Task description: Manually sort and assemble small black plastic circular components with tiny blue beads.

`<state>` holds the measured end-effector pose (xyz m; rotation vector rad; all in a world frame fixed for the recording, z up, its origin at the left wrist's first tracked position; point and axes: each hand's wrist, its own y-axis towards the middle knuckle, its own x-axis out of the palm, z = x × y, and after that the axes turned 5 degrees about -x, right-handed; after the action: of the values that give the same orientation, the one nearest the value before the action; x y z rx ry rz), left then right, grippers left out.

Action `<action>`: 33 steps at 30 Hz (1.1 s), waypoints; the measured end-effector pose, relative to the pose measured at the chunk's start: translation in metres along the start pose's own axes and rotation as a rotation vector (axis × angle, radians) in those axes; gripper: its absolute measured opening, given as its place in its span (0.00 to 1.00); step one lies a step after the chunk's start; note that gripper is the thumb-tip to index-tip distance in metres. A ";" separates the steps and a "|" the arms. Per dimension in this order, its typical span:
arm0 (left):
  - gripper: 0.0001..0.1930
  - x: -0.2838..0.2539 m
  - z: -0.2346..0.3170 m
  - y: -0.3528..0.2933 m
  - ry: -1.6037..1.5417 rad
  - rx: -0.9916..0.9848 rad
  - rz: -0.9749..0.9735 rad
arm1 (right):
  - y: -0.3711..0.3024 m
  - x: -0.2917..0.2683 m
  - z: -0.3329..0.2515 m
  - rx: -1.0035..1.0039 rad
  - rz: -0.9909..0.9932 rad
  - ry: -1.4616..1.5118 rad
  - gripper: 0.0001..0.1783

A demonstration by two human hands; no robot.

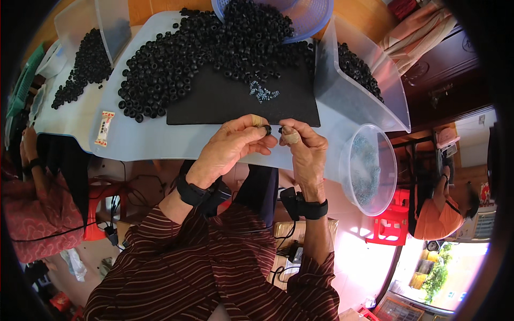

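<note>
Maroon-striped cloth shirt (pixel 187 267) below, left hand (pixel 227 147) pinches a round black piece (pixel 268 130), right hand (pixel 307 154) a tiny dark bit (pixel 280 130), seemingly for precision.

Pale blue table (pixel 142 139) with rounded edges, across upper half of frame. Orange-brown wooden surface (pixel 152 6) at top edge. Dark carved wooden furniture (pixel 447 67), upper right; draped pinkish-striped cloth (pixel 417 36) just beside. Pale wall (pixel 474 129) farther down right side. Pinkish floor (pixel 350 262), glossy, glare patches lower right. Red plastic stools at left (pixel 101 199) and right (pixel 392 227). Strong daylight through bright opening (pixel 459 267), lower right, green foliage (pixel 440 275) outside.
</note>
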<state>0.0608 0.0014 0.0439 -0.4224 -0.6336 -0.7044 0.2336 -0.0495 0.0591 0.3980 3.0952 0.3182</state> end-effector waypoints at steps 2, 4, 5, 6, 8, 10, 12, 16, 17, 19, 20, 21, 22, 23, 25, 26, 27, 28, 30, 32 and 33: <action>0.09 0.000 -0.003 0.000 -0.001 0.019 0.019 | 0.001 0.004 0.000 -0.034 -0.007 -0.003 0.09; 0.09 0.000 -0.006 0.000 -0.020 0.037 0.060 | 0.001 0.006 0.000 -0.069 -0.014 -0.007 0.10; 0.09 0.000 -0.007 0.001 -0.021 0.035 0.059 | 0.001 0.007 0.000 -0.065 -0.011 0.001 0.10; 0.09 0.000 -0.008 0.002 -0.034 0.052 0.069 | 0.000 0.007 0.000 -0.061 -0.009 0.009 0.10; 0.09 0.001 -0.009 0.003 -0.047 0.068 0.081 | 0.000 0.009 0.001 -0.051 0.010 0.026 0.10; 0.09 0.004 -0.007 0.002 -0.038 0.069 0.091 | 0.000 0.011 0.003 -0.040 0.027 0.045 0.10; 0.09 0.003 -0.009 0.004 -0.019 0.076 0.101 | 0.000 0.012 0.005 -0.049 0.043 0.050 0.10; 0.08 0.005 -0.011 0.005 0.109 0.121 0.159 | 0.001 0.015 0.002 -0.108 0.045 -0.017 0.10; 0.08 0.006 -0.011 0.005 0.108 0.122 0.160 | 0.002 0.016 0.001 -0.138 0.036 -0.076 0.10; 0.08 0.008 -0.011 0.005 0.201 0.158 0.196 | 0.003 0.016 0.001 -0.167 0.025 -0.136 0.09; 0.08 0.006 -0.012 0.006 0.200 0.159 0.197 | 0.003 0.016 0.001 -0.178 0.025 -0.173 0.09; 0.09 0.003 -0.015 0.007 0.234 0.171 0.177 | 0.004 0.017 0.001 -0.190 0.026 -0.211 0.09; 0.10 0.001 -0.016 0.008 0.267 0.183 0.158 | 0.004 0.017 0.001 -0.191 0.024 -0.211 0.09; 0.10 0.002 -0.016 0.008 0.266 0.183 0.157 | 0.003 0.018 0.003 -0.204 0.028 -0.210 0.09; 0.09 0.003 -0.017 0.009 0.275 0.200 0.144 | 0.002 0.019 0.005 -0.217 0.033 -0.211 0.09; 0.09 0.002 -0.017 0.009 0.275 0.202 0.145 | 0.002 0.021 0.007 -0.208 0.051 -0.195 0.10; 0.09 0.001 -0.018 0.010 0.286 0.195 0.148 | 0.002 0.022 0.008 -0.199 0.070 -0.178 0.10; 0.10 -0.001 -0.019 0.010 0.297 0.188 0.150 | 0.001 0.023 0.008 -0.199 0.069 -0.178 0.10; 0.10 0.000 -0.020 0.010 0.297 0.195 0.157 | 0.000 0.024 0.008 -0.202 0.079 -0.185 0.10; 0.10 0.000 -0.022 0.011 0.297 0.203 0.163 | 0.001 0.025 0.008 -0.235 0.064 -0.214 0.10; 0.10 0.001 -0.023 0.011 0.280 0.223 0.155 | 0.001 0.025 0.008 -0.268 0.049 -0.244 0.10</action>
<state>0.0778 -0.0043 0.0256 -0.1601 -0.4036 -0.5256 0.2101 -0.0410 0.0519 0.4660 2.7602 0.6247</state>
